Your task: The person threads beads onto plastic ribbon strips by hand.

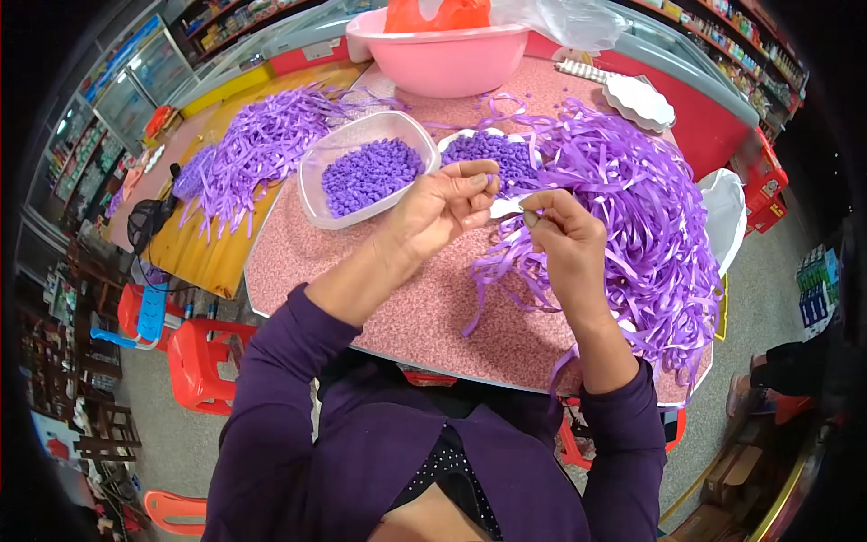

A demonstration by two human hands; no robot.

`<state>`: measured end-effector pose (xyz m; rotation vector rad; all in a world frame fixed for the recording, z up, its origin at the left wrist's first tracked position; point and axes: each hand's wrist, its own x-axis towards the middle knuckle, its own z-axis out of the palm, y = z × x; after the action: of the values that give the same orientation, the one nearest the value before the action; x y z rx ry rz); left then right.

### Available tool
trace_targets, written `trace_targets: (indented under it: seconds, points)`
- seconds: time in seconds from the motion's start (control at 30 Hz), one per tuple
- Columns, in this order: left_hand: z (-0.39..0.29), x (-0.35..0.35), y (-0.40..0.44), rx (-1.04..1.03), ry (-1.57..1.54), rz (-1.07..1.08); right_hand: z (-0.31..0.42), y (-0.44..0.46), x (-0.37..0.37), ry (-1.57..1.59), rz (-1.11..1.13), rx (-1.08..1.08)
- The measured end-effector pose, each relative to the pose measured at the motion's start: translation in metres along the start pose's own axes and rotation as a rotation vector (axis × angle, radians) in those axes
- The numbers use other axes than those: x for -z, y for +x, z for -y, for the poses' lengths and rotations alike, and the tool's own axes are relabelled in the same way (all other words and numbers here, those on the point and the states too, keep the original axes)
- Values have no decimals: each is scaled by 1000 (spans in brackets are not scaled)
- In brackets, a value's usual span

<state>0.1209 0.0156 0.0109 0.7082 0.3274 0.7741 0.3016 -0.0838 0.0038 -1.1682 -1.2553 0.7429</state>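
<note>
Above the middle of the table my left hand [444, 206] is closed in a pinch, with a small purple bead [490, 180] at its fingertips. Close by on the right, my right hand [571, 242] pinches thumb against forefinger; whatever lies between them is too small to make out. Behind the hands is a white scalloped dish of purple beads [508, 161], partly hidden. A clear plastic tub [312, 185] on the left also holds many purple beads [372, 175]. Beside my right hand spreads a large heap of purple ribbons [646, 226].
A pink basin [447, 63] with a red bag [438, 14] stands at the back. Another white scalloped dish [639, 101] lies back right. More purple ribbons [262, 144] cover a wooden table [185, 248] on the left. Red stools [194, 366] stand below.
</note>
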Motion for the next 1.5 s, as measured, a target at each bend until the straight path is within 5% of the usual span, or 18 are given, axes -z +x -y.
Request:
trace_targets:
  seconds: [0.23,1.5]
  points:
    - [10,6,-19,-91,-228,135,17,-11,-24,-143,-60,258]
    - [21,-14,-44,-256,-35,-55,23,-12,-40,-121,-71,166]
